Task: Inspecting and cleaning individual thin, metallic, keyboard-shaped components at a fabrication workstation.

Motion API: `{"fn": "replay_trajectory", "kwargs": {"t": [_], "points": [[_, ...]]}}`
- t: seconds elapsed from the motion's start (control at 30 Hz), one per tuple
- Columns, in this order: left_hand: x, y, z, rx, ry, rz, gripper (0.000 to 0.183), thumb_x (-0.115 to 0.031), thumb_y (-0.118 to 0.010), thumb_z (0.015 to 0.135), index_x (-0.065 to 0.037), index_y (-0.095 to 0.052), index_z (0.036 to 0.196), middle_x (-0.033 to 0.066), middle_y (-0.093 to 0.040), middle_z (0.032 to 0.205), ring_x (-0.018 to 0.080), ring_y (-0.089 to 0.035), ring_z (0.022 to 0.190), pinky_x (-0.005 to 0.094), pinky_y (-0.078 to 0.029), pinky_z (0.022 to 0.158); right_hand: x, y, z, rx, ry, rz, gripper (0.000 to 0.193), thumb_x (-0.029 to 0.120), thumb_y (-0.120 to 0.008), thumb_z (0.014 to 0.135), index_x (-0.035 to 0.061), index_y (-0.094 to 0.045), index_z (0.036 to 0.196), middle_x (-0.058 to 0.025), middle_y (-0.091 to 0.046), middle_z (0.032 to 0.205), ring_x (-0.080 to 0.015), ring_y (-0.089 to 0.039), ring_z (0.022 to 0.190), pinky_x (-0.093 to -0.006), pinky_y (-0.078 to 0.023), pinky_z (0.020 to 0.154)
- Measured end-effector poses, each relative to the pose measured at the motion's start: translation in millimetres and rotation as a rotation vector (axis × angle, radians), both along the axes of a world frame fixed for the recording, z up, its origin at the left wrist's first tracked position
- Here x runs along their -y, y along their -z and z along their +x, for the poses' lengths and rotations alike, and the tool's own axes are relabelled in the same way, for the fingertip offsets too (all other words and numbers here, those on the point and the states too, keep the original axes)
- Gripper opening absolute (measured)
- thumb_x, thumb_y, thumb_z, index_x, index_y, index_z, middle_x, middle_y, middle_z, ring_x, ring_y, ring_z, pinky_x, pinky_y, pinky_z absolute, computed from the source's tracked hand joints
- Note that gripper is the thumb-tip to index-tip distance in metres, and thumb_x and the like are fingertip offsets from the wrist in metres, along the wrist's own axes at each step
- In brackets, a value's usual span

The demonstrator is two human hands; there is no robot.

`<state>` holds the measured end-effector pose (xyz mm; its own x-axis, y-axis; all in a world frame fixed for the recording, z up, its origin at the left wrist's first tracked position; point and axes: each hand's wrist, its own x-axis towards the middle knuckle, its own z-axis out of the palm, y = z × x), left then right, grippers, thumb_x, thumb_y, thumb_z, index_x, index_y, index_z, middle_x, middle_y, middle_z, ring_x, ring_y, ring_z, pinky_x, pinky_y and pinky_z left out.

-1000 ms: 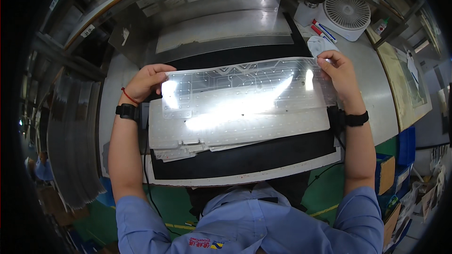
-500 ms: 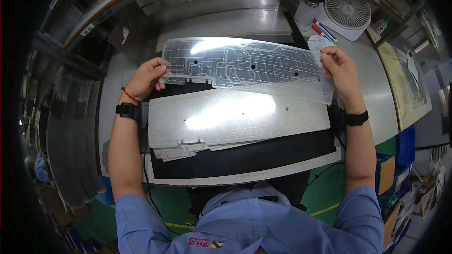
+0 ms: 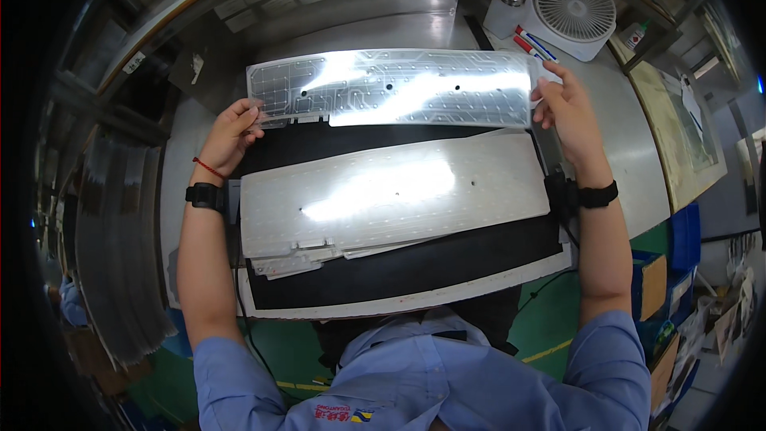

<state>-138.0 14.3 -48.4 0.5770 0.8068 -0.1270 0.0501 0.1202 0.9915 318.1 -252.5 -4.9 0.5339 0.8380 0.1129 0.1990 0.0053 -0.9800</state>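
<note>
A clear keyboard membrane sheet (image 3: pixel 351 100) with printed circuit lines and small dark holes spans the space between my hands, glare across it. My left hand (image 3: pixel 233 134) pinches its lower left corner. At the right edge, my right hand (image 3: pixel 565 108) has thumb and fingers closed around the margin, the index finger slightly raised; its exact contact is hard to make out. Nearer to me lies a stack of similar pale membrane sheets (image 3: pixel 375 227), slightly fanned at the lower left, on a black mat (image 3: pixel 447 262).
A white fan (image 3: pixel 576 16) stands at the back right, beside red and blue markers (image 3: pixel 536 44). Tall piles of sheets (image 3: pixel 120 247) are at the left. Blue bins (image 3: pixel 685 247) sit at the right. A dark cable (image 3: pixel 243 303) hangs over the table's front edge.
The membrane sheet has moved away from me and slightly left, and its tilted right end has come up level. Both hands moved with it; the right fingers look looser.
</note>
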Motion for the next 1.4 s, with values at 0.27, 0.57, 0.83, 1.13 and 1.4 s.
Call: {"fn": "replay_trajectory", "kwargs": {"t": [0.27, 0.57, 0.83, 1.13, 1.4], "points": [[0.4, -2.0, 1.6, -0.026, -0.01, -0.013, 0.02, -0.017, -0.054, 0.1, -0.002, -0.056, 0.114, 0.0018, -0.064, 0.091, 0.004, -0.062, 0.07, 0.0131, -0.049, 0.059, 5.4, -4.1, -6.3, 0.271, -0.291, -0.256, 0.03, 0.019, -0.064, 0.093, -0.0012, -0.061, 0.116, 0.0032, -0.056, 0.068, -0.005, -0.051, 0.063, -0.0213, -0.04, 0.06], [-10.7, 6.5, -7.3, 0.188, -0.094, -0.047, 0.034, -0.016, -0.053, 0.1, 0.001, -0.05, 0.129, 0.0106, -0.064, 0.114, 0.0115, -0.067, 0.092, 0.0171, -0.056, 0.077, 9.3, -9.3, -7.6, 0.112, -0.39, -0.163, 0.035, 0.013, -0.07, 0.088, -0.0003, -0.06, 0.119, 0.003, -0.06, 0.08, -0.004, -0.054, 0.07, -0.0201, -0.042, 0.064], [4.6, -10.5, 3.3, 0.185, -0.114, -0.109, 0.045, -0.023, -0.045, 0.103, 0.003, -0.041, 0.139, 0.0194, -0.051, 0.137, 0.0254, -0.059, 0.118, 0.0269, -0.055, 0.092, 15.0, -16.9, -13.8, 0.285, -0.534, -0.156, 0.039, 0.013, -0.074, 0.082, 0.0029, -0.064, 0.118, -0.0031, -0.067, 0.098, -0.0102, -0.06, 0.091, -0.0248, -0.047, 0.083], [18.8, -17.1, -0.8, -0.057, 0.43, -0.11, 0.051, -0.017, -0.074, 0.085, 0.002, -0.055, 0.128, 0.0111, -0.068, 0.11, 0.0142, -0.068, 0.09, 0.0228, -0.054, 0.075, 11.6, -14.5, -6.1, 0.217, -0.352, -0.185, 0.03, 0.014, -0.071, 0.086, 0.003, -0.068, 0.113, -0.0039, -0.067, 0.102, -0.0109, -0.06, 0.093, -0.0246, -0.046, 0.084], [14.6, -12.7, 3.1, -0.049, 0.234, -0.153, 0.044, -0.02, -0.06, 0.096, 0.0, -0.049, 0.134, 0.01, -0.067, 0.111, 0.0115, -0.065, 0.088, 0.0199, -0.052, 0.077, 6.3, -3.7, 3.6, 0.245, -0.323, -0.238, 0.021, 0.015, -0.063, 0.093, 0.0033, -0.066, 0.11, -0.0013, -0.066, 0.096, -0.0086, -0.058, 0.087, -0.0232, -0.046, 0.08]]}}
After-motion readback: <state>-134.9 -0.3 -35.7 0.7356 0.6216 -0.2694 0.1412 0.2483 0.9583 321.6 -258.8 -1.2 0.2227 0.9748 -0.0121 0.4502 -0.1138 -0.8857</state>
